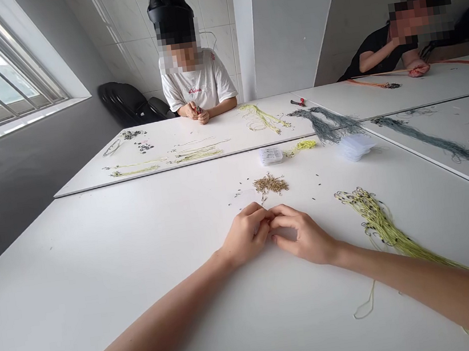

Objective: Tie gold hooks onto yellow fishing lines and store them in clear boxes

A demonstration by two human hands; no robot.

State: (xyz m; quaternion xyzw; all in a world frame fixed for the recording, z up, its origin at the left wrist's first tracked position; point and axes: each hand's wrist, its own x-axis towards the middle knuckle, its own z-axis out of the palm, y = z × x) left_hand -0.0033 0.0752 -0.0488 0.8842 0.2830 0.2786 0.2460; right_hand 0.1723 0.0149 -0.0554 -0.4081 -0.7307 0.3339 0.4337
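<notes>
My left hand (247, 236) and my right hand (305, 235) meet over the white table (102, 285), fingertips pinched together. Whatever is between them is too small or too hidden to make out. Just beyond my fingers lies a pile of small gold-coloured metal pieces (270, 183). Tiny dark bits (240, 193) are scattered to its left, with a few more to its right. Beside my right forearm stretches a bundle of yellow-green cords (391, 230) with dark hook-like ends; my forearm crosses over part of it.
Behind the gold pile stand a clear plastic box (270, 156), a yellow cord coil (306, 145) and clear plastic bags (356, 147). Grey-green cord bundles (325, 123) lie further back. Across the table a person (198, 82) holds a red-handled tool; another person (391, 51) sits at the right.
</notes>
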